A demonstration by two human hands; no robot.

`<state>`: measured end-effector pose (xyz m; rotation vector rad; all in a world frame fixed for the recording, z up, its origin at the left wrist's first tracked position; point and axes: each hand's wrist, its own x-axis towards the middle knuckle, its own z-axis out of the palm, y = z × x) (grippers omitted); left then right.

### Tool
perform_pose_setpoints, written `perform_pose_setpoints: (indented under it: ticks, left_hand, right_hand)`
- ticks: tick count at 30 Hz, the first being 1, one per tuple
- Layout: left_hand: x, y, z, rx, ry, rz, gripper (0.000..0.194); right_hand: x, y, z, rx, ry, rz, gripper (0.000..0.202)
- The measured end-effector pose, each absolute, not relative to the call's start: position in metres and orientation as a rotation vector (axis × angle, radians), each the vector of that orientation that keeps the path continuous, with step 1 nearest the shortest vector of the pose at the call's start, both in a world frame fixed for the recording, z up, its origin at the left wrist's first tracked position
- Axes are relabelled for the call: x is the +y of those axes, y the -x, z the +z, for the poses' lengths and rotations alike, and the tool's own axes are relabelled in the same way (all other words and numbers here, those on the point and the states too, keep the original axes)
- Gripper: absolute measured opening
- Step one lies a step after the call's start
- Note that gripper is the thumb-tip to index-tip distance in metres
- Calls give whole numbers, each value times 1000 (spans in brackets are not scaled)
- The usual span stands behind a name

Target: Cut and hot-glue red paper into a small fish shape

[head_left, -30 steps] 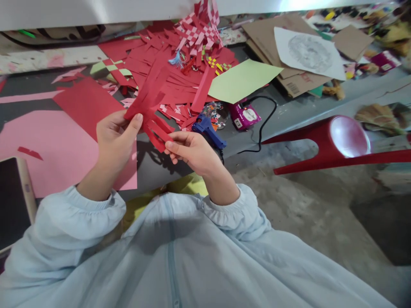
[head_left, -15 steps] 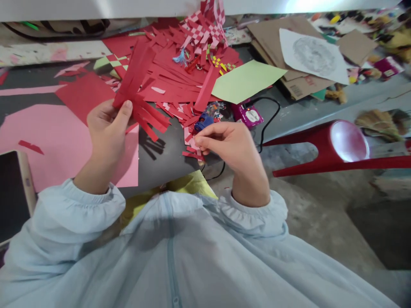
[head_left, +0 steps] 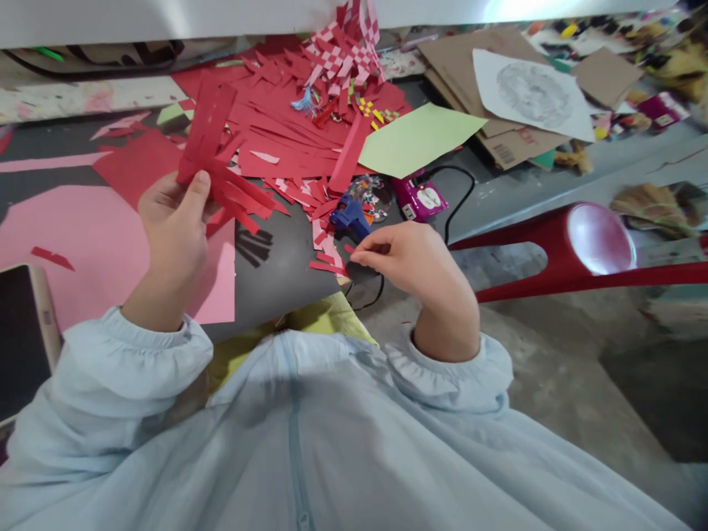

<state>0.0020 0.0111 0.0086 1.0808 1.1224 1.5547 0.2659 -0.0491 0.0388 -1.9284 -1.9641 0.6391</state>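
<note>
Between thumb and fingers, my left hand (head_left: 180, 228) holds up a bundle of red paper strips (head_left: 213, 129), fanned out at its lower right end. My right hand (head_left: 412, 258) is closed in a pinch over the table's front edge, with a small red paper scrap (head_left: 349, 250) at its fingertips. Just beyond those fingers lies a blue glue gun (head_left: 349, 214), its handle running toward my hand. Red and pink paper scraps (head_left: 327, 262) lie to the left of the pinch.
Pink paper (head_left: 82, 243) and a phone-like device (head_left: 25, 332) lie at left. Red strips and checkered woven pieces (head_left: 346, 55) pile up at the back. Green paper (head_left: 423, 139), a purple box (head_left: 417, 198) with a black cable, cardboard (head_left: 506, 151) and a red chair (head_left: 514, 287) are rightward.
My right hand has drawn back toward the right, off the scraps, uncovering more of the glue gun. My left hand, still holding the red strips, has shifted slightly left.
</note>
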Motion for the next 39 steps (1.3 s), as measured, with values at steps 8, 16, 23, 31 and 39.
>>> perform_pose_setpoints:
  ticks: [8, 16, 23, 31, 39]
  left_hand:
    - [14, -4, -2, 999, -1044, 1578, 25]
    - [18, -6, -12, 909, -1086, 1604, 24]
    - [13, -8, -8, 890, -1135, 1521, 28]
    - [19, -6, -5, 824, -978, 1593, 9]
    - [28, -1, 5, 909, -679, 1781, 29]
  right_hand:
    - [-58, -271, 46, -1796, 1931, 695, 13]
    - [-45, -228, 32, -1663, 1612, 989, 33]
    - [-24, -213, 29, -1574, 1358, 1442, 45]
    - [-29, -223, 21, -1473, 1371, 1385, 26]
    - [-42, -251, 34, -1480, 1519, 997, 7]
